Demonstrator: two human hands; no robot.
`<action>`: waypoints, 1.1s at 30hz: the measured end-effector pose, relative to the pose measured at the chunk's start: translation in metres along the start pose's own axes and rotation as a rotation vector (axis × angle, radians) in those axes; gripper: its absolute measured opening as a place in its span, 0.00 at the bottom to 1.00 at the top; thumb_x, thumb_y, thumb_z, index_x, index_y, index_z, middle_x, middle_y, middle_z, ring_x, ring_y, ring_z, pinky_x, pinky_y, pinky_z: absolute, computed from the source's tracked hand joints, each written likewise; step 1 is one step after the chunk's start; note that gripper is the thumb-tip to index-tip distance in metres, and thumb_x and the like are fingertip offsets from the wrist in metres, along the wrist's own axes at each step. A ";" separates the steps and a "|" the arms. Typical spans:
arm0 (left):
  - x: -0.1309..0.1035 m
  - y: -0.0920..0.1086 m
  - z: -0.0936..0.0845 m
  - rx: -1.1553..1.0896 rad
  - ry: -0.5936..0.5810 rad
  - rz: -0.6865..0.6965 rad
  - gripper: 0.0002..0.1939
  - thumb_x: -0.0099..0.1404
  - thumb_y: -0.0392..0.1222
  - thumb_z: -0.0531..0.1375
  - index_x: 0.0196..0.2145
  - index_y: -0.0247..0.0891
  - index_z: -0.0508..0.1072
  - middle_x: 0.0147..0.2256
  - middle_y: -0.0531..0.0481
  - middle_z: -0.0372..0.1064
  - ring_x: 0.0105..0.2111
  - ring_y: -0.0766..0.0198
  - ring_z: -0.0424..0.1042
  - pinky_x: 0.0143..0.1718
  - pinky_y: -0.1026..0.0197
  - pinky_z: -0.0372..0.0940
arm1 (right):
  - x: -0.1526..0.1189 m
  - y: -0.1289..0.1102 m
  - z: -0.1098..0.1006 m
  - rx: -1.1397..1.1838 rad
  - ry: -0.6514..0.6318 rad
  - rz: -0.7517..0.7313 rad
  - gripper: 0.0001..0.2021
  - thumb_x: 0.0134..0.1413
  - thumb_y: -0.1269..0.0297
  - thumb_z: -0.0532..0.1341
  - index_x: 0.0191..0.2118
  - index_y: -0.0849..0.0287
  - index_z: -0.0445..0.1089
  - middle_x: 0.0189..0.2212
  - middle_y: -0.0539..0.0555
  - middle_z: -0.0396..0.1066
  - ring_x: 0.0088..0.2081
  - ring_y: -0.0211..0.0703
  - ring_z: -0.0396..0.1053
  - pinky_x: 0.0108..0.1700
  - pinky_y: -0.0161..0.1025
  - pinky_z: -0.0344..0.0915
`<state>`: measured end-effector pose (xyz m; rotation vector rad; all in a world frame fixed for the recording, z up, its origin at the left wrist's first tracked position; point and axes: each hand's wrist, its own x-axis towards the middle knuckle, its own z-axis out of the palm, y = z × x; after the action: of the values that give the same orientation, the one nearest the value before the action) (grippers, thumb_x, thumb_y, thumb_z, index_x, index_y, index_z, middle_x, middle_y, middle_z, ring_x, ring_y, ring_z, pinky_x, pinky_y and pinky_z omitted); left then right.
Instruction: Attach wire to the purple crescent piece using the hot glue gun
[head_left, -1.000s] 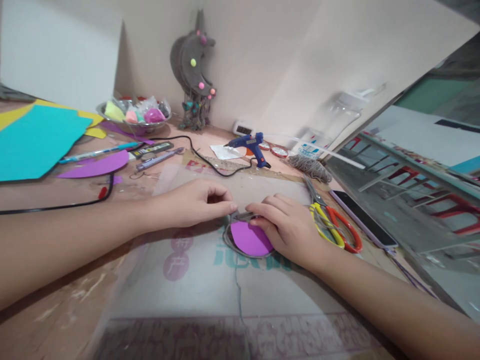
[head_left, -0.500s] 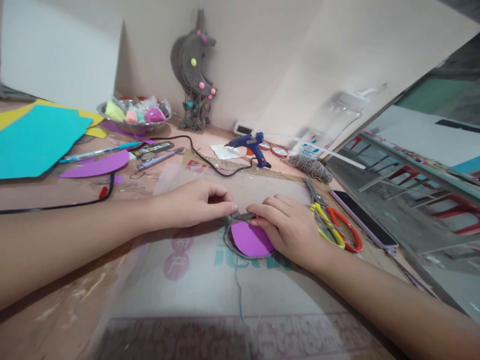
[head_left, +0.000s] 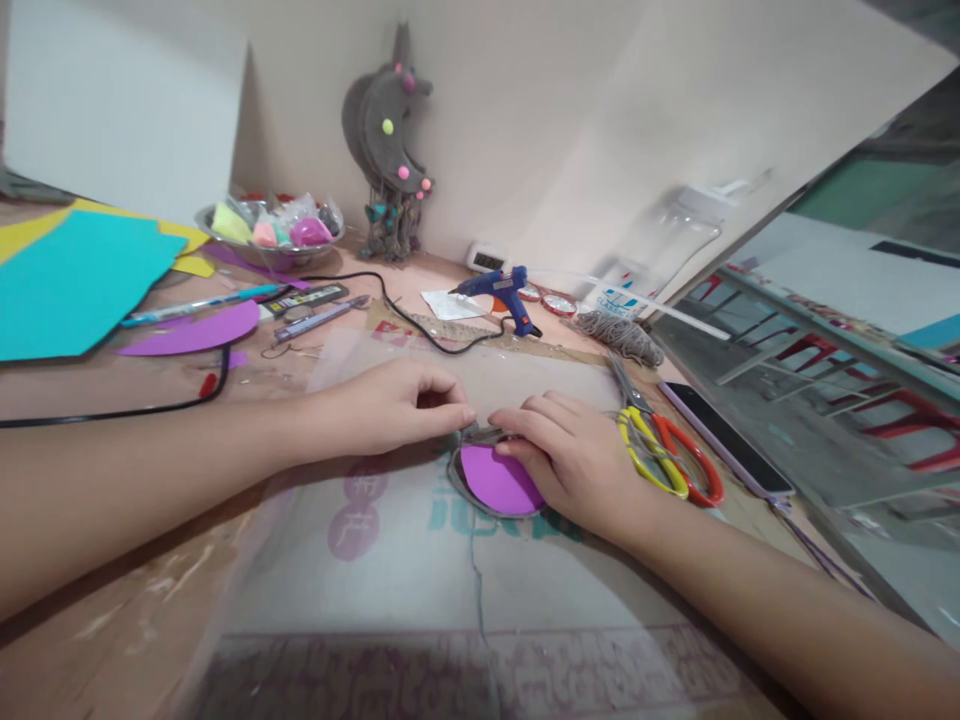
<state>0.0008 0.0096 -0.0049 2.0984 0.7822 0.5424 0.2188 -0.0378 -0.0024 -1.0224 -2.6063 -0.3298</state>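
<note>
A small round craft piece lies in front of me, with a purple paper face (head_left: 501, 482) and a grey rim (head_left: 459, 482) that looks wound with yarn. At its upper left edge, my left hand (head_left: 409, 405) pinches what seems to be grey yarn between thumb and forefinger. My right hand (head_left: 574, 450) grips the piece from the right, thumb over the purple paper and fingertips on the upper rim. A thin strand of grey yarn (head_left: 478, 590) trails from the piece toward me across a printed translucent sheet (head_left: 300, 590).
Right of my right hand lie scissors (head_left: 660, 450) and a phone (head_left: 731, 440). Behind are a blue glue gun (head_left: 506, 295), a grey yarn skein (head_left: 621, 338) and a moon-shaped ornament (head_left: 386, 130). Leftward are turquoise paper (head_left: 82, 280), pens and a black cord (head_left: 97, 412).
The fingers of my right hand have shifted slightly left along the upper rim, and the piece has turned or tilted a little. My left hand stays nearly still.
</note>
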 end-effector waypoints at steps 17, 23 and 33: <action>0.000 0.002 0.001 0.023 -0.004 -0.041 0.11 0.61 0.42 0.54 0.25 0.35 0.69 0.21 0.58 0.63 0.23 0.72 0.61 0.25 0.69 0.55 | 0.001 -0.002 -0.001 -0.089 -0.013 -0.048 0.11 0.62 0.62 0.52 0.39 0.62 0.70 0.25 0.53 0.68 0.27 0.40 0.60 0.31 0.37 0.55; 0.001 0.000 0.001 -0.020 0.027 -0.013 0.11 0.62 0.43 0.54 0.24 0.35 0.68 0.20 0.58 0.60 0.22 0.72 0.59 0.25 0.69 0.54 | -0.002 0.001 0.000 0.012 0.007 0.029 0.14 0.64 0.62 0.49 0.39 0.62 0.69 0.26 0.53 0.69 0.28 0.40 0.63 0.31 0.36 0.57; 0.000 0.001 0.002 -0.070 0.033 -0.045 0.10 0.61 0.43 0.54 0.25 0.35 0.67 0.21 0.57 0.59 0.22 0.71 0.59 0.24 0.68 0.54 | 0.002 0.024 -0.005 0.259 0.063 0.308 0.16 0.63 0.64 0.48 0.54 0.57 0.61 0.46 0.58 0.69 0.47 0.47 0.67 0.48 0.47 0.63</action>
<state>0.0027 0.0075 -0.0052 2.0073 0.8162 0.5728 0.2349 -0.0213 0.0051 -1.2685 -2.3120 0.0479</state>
